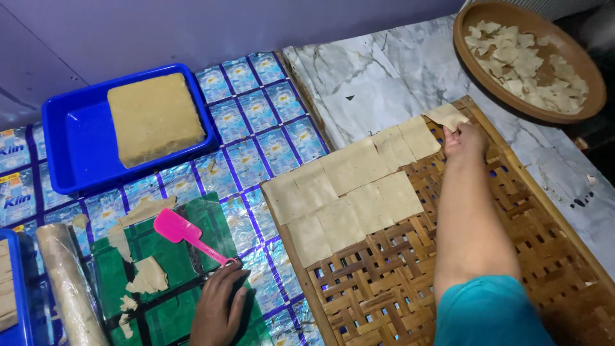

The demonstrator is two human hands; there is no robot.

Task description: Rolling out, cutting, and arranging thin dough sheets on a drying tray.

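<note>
My right hand (465,140) reaches to the far corner of a woven bamboo tray (410,282) and pinches a thin square sheet of beige dough (446,116), which lies at the end of a row. Two rows of several such squares (349,192) cover the tray's far-left part. Down at the near left, my left hand (219,306) rests on a green plastic sheet (173,263), its fingers touching the end of a pink spatula (182,232). Dough scraps (147,274) lie on the green sheet.
A blue tray (77,141) holds a thick block of dough (154,117). A rolling pin wrapped in plastic (67,285) lies at the left. A round brown bowl (592,80) of dough pieces stands at the far right on a marble-patterned surface (384,77). Shiny printed foil (256,128) covers the floor.
</note>
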